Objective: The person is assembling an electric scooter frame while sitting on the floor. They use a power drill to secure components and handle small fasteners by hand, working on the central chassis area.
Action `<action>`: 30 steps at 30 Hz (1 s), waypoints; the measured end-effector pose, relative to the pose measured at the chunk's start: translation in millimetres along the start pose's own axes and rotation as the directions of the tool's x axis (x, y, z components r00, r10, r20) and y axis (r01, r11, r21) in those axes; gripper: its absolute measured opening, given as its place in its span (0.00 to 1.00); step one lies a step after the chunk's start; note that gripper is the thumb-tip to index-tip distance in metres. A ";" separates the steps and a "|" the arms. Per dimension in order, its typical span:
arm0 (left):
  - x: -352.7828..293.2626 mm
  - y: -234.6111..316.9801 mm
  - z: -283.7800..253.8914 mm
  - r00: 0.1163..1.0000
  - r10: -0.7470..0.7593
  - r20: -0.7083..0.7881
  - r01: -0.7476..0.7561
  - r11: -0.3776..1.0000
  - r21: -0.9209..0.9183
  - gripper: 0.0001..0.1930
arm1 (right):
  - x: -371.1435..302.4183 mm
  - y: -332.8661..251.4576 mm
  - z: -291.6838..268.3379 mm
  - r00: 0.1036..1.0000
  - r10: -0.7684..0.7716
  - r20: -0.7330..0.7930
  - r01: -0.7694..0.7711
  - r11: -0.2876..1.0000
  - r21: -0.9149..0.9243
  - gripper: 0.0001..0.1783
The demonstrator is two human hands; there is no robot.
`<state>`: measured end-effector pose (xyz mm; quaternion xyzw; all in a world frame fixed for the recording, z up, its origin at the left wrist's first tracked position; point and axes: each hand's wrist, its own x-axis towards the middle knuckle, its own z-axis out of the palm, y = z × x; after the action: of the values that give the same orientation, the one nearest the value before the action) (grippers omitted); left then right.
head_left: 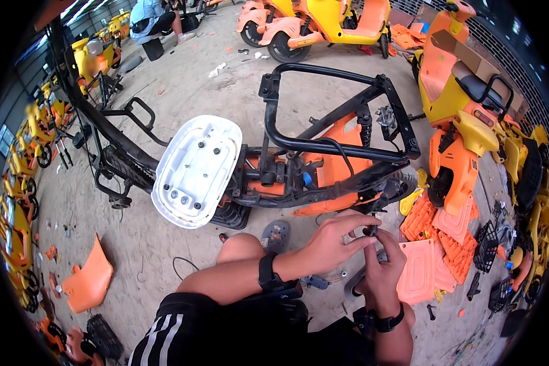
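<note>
Both my hands meet in front of the scooter frame, pinching a small dark bolt-like part (370, 230). From the left, the fingertips and thumb of my left hand (327, 245) close on it. Below and to the right, my right hand (385, 266) grips it between thumb and fingers. Fingers cover much of the part, so its exact kind is unclear. Just beyond my hands stands the bare black scooter frame (335, 145), with orange panels (341, 143) inside it. A white plastic tray (186, 168) rests on the frame to the left, with several small bolts and nuts in it.
Orange and pink panels (416, 268) are piled at right, near a yellow and orange scooter (448, 91). An orange panel (88, 277) lies on the floor at left. More scooters (323, 24) stand at the back, where a person (149, 21) sits. Small parts litter the concrete.
</note>
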<state>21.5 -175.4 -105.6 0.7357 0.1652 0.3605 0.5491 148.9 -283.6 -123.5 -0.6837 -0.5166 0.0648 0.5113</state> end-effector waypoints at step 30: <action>-6.3 -17.2 6.6 0.951 -0.212 0.227 0.088 0.885 0.456 0.18 | 12.7 10.7 -26.1 0.961 0.258 -0.099 -0.240 0.957 0.166 0.12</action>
<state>24.5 -178.1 -124.6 0.8677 0.2229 0.1659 0.4121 177.7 -289.7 -113.9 -0.7049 -0.3881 0.1268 0.5800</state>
